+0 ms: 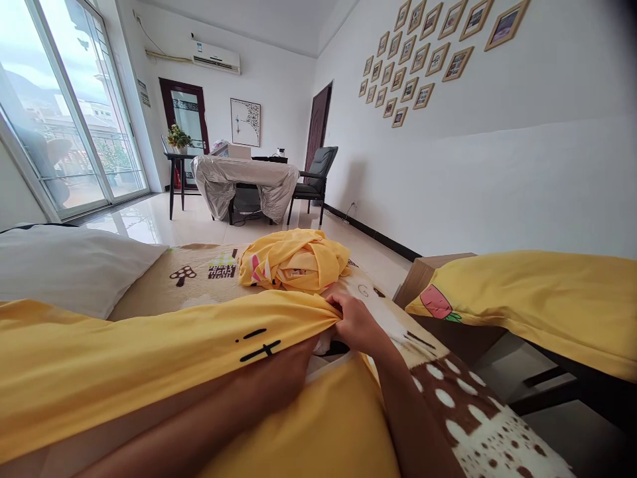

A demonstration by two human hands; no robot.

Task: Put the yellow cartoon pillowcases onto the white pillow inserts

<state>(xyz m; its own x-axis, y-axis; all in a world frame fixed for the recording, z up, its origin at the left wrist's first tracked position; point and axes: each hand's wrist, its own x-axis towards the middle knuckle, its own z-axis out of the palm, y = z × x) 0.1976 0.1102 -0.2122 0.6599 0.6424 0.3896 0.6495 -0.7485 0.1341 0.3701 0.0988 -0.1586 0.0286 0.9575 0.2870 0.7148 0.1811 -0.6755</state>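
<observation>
My right hand [354,322] is closed, thumb and fingers pinching the edge of the yellow cloth [164,352], which runs taut from there across to the left side of the view, black printed marks showing near the pinched end. My left hand [293,365] reaches in under that cloth; the fingers are hidden, so can't tell if they grip anything. Cloth is right in front of me, stretched over my left forearm, above the patterned blanket [154,285]. Below my hands there's more yellow fabric [318,425] filling the bottom middle, with a bit of something white between it and the cloth, too covered to name. Step in hand, my guess: right hand lifts the cloth's edge while the left works underneath, maybe sorting out an opening or a corner. Next move, I'd judge, calls for a firm right pinch so the edge doesn't slip, and for the left to feel for the hidden part by touch, then spread the cloth without twisting it. Nearby: a crumpled yellow bundle [293,259] just beyond my right hand, a white pillow [64,259] off to the left, a yellow pillow [542,299] with a pink-and-green print well apart on the right.
</observation>
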